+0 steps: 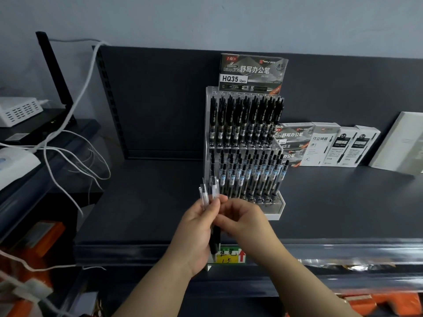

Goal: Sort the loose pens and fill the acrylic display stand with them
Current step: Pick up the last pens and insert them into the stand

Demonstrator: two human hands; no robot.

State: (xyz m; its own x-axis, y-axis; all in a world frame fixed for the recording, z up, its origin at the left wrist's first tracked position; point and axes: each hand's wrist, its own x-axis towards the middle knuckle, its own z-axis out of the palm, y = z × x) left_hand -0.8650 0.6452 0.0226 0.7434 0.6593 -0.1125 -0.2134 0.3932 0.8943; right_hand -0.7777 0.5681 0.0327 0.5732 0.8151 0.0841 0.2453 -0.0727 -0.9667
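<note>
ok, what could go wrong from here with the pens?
1. The left hand grips a loose bundle of pens above the shelf edge. As the right hand pinches one out, others might slip and drop off.
2. Both tiers of the acrylic stand look nearly full, so forcing a pen in could jostle its neighbours.
3. The tiers hold different pens, so a mix-up seems possible.

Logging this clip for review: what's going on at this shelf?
A person grips a small bundle of black pens with clear ends in the left hand while the right hand pinches at it. Behind them the clear acrylic two-tier display stand on the dark shelf already holds rows of black pens on both tiers.
</note>
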